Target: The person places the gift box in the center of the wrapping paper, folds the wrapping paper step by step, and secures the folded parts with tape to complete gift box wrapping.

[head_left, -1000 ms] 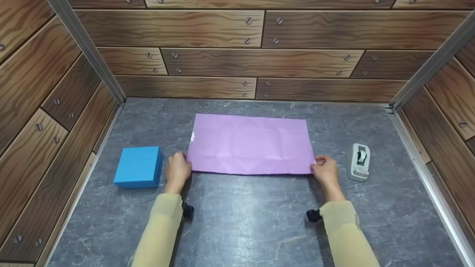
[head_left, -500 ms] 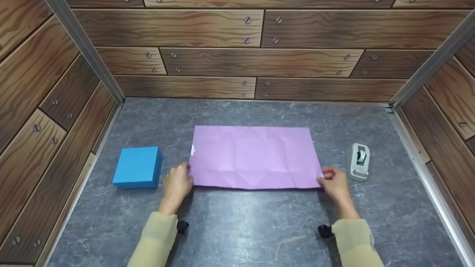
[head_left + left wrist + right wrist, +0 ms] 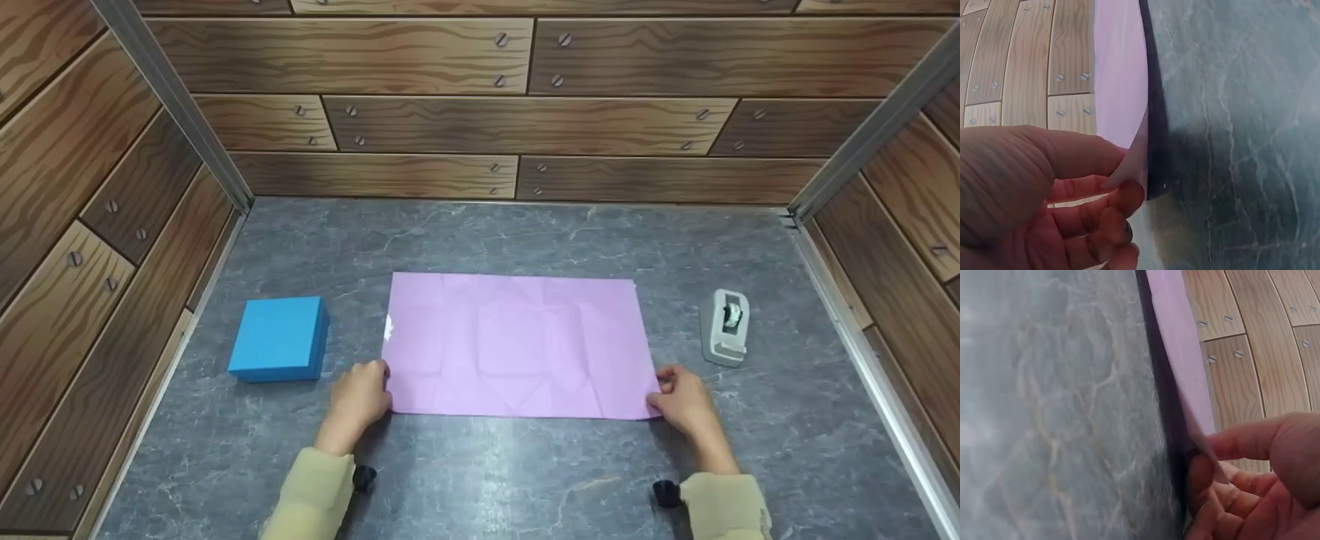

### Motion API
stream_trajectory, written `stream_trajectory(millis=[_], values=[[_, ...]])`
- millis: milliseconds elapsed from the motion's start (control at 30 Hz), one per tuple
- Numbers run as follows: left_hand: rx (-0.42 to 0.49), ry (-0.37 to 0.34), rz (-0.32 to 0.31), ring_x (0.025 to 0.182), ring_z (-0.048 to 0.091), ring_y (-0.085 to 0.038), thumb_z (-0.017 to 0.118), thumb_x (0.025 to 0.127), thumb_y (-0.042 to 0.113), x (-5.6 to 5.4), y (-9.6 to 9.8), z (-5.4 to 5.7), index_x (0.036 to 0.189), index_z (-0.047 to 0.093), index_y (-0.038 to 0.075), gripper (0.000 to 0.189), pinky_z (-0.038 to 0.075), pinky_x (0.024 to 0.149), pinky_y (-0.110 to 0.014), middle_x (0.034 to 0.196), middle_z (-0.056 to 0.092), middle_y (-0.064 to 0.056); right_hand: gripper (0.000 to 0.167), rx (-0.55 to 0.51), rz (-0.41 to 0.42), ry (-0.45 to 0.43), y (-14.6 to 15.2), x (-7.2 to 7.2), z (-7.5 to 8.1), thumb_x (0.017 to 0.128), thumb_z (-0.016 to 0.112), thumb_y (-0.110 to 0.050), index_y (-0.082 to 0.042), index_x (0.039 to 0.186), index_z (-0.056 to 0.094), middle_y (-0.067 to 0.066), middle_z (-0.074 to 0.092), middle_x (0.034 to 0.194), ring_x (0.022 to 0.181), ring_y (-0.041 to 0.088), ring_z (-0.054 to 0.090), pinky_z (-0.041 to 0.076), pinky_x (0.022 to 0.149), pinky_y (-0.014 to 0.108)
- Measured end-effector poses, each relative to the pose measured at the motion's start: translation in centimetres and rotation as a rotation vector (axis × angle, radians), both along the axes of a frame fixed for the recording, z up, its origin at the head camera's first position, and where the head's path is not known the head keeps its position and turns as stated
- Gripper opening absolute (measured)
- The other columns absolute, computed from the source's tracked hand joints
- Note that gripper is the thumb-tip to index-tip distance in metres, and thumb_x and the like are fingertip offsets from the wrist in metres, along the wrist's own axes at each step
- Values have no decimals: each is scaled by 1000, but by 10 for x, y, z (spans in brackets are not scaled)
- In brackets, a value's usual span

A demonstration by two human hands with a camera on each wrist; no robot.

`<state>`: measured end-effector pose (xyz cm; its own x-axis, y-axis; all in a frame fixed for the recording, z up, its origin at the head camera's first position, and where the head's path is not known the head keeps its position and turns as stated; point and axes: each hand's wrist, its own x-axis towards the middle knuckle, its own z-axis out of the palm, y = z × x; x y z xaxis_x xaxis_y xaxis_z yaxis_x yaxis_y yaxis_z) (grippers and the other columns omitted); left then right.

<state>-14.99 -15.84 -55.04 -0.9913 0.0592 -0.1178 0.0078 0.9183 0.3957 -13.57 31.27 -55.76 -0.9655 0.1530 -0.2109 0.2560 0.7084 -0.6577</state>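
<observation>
A creased sheet of purple paper (image 3: 514,341) spreads across the middle of the table in the head view, with a small white torn patch on its left edge. My left hand (image 3: 358,401) pinches its near left corner between thumb and fingers; the left wrist view shows that corner of the paper (image 3: 1123,73) curling up in the grip of the hand (image 3: 1072,185). At the near right corner my right hand (image 3: 686,405) pinches the paper the same way. In the right wrist view a dark shadow lies under the lifted edge beside the hand (image 3: 1258,467).
A blue box (image 3: 276,336) sits on the grey marbled table (image 3: 480,232) to the left of the paper. A grey tape dispenser (image 3: 726,328) stands to the right. Wood-patterned walls (image 3: 420,124) close off the back and both sides.
Both hands have drawn the purple paper toward the near side of the table, and it lies flatter now. The right hand has also shifted a little to the right. Box and tape dispenser stay put.
</observation>
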Motion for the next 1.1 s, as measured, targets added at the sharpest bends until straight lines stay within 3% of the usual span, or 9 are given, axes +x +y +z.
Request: stream_trajectory(millis=[167,300,500,667,867,1100], values=[[-15,12,-4,71,63,-35,70,77,1,-1,1,2,92,68,-2,15,52,61,-53,82,66,-16,53,146,31,-84,-6,-1,13,87,67,-13,13,128,46,36,54,115,103,49,55,46,86,59],[-3,64,-4,81,60,-33,75,78,7,-10,6,4,98,69,-1,22,52,68,-51,90,61,-16,56,212,71,-49,-16,-10,22,89,66,-18,9,134,46,39,41,133,123,55,39,36,98,65],[22,108,-102,116,53,-38,82,80,24,-27,18,1,121,66,5,48,44,97,-55,127,55,-21,56,247,194,77,-38,-29,21,87,70,-18,3,135,50,33,41,136,124,55,39,33,101,66],[-2,83,-174,135,37,-41,79,82,36,-39,23,-4,133,61,10,60,34,104,-62,147,41,-22,62,299,293,88,-48,-42,14,89,69,-24,-3,143,46,32,32,146,129,58,31,23,103,71],[-15,37,-189,140,29,-43,77,83,41,-45,21,-8,138,58,12,64,27,108,-64,152,36,-21,65,365,392,-2,-50,-45,8,91,67,-36,-10,147,44,30,23,153,138,56,15,6,104,75],[-75,10,-194,137,35,-41,76,83,43,-41,19,-13,136,60,12,63,26,106,-67,147,43,-20,66,352,397,-5,-45,-40,2,90,70,-35,-11,146,46,28,25,154,139,54,17,2,102,77]])
